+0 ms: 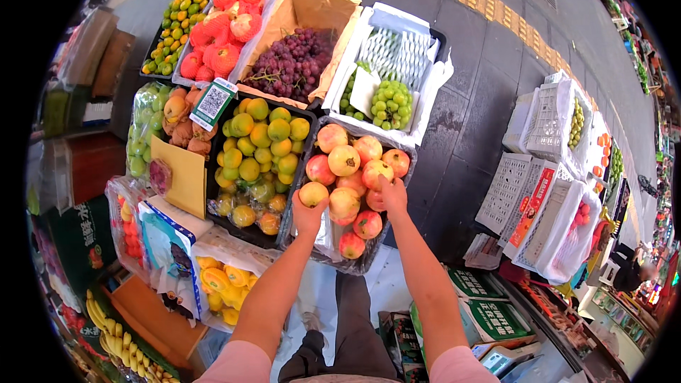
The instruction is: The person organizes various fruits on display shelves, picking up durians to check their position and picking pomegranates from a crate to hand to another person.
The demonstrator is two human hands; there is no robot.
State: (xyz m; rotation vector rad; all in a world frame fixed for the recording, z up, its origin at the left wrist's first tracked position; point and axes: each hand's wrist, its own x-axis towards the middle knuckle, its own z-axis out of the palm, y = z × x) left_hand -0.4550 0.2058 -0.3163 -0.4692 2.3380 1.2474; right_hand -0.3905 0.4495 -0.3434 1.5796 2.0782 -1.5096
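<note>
Both arms reach forward over a dark crate lined with clear plastic [407, 143], filled with red and yellow pomegranates. At the crate's left side my left hand [309, 216] is closed on a yellowish pomegranate [313, 193]. Across from it, my right hand [394, 197] has its fingers curled round a reddish pomegranate [375, 201] at the right side. Its thumb side lies against another pomegranate [377, 173]; the far fingers are hidden. Between the hands sits a large pomegranate [344, 206]. Nearer me, in front of the pile, lies one more pomegranate [351, 245].
Left of the pomegranates stands a crate of green-orange citrus [259, 135]. Behind are boxes of purple grapes [294, 64] and green grapes [391, 105], plus net-wrapped red fruit [221, 32]. A payment-code card [213, 103] stands among them. White crates [518, 188] are stacked at right.
</note>
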